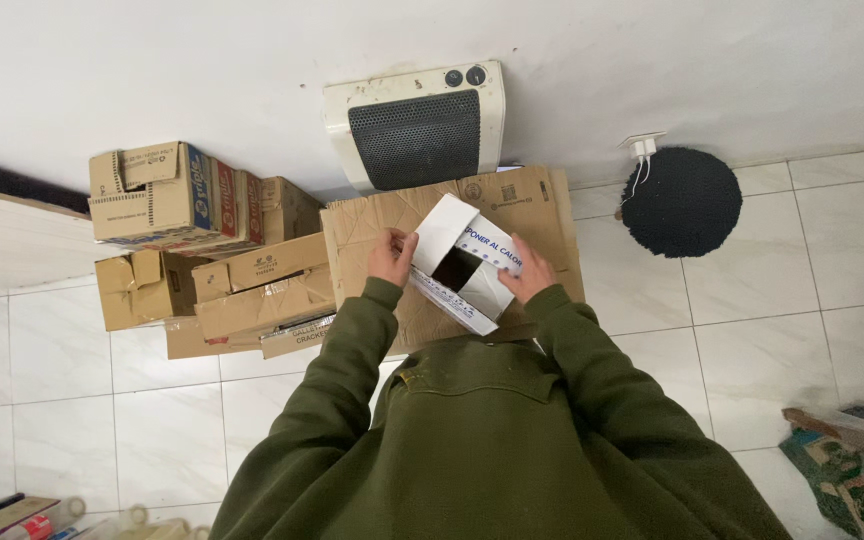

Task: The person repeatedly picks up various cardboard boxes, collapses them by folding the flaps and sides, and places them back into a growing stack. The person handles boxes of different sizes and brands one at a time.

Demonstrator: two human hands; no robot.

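Seen from above, over an olive-green sweatshirt (pixel 492 450). Both sleeves bent at the elbow and angled forward and inward, meeting at a white carton (pixel 462 265) held over a flattened brown cardboard sheet (pixel 537 205) on the tiled floor (pixel 832 270).

Left hand (pixel 390 256) at the carton's left side, wrist straight out of the cuff, fingers curled up against the raised white flap; grip closed on the white carton at that flap's edge. Right hand (pixel 530 274) at the carton's right side, back of the hand up, fingers laid over the printed panel; grip closed on the white carton there, thumb hidden.

White carton tilted, long axis running from lower left to upper right, open mouth facing up toward the camera, dark inside. One flap standing up and pointing toward the wall heater (pixel 417 125); a patterned side panel hanging nearest the sweatshirt.

Left of the carton, a heap of brown cardboard boxes (pixel 202 250), touching the cardboard sheet. Beyond the carton, against the wall, the cream wall heater with a dark grille. Right of the carton, well apart, a round black mat (pixel 687 205). Far right and nearer than the carton, a crumpled bag of scraps (pixel 847 470).
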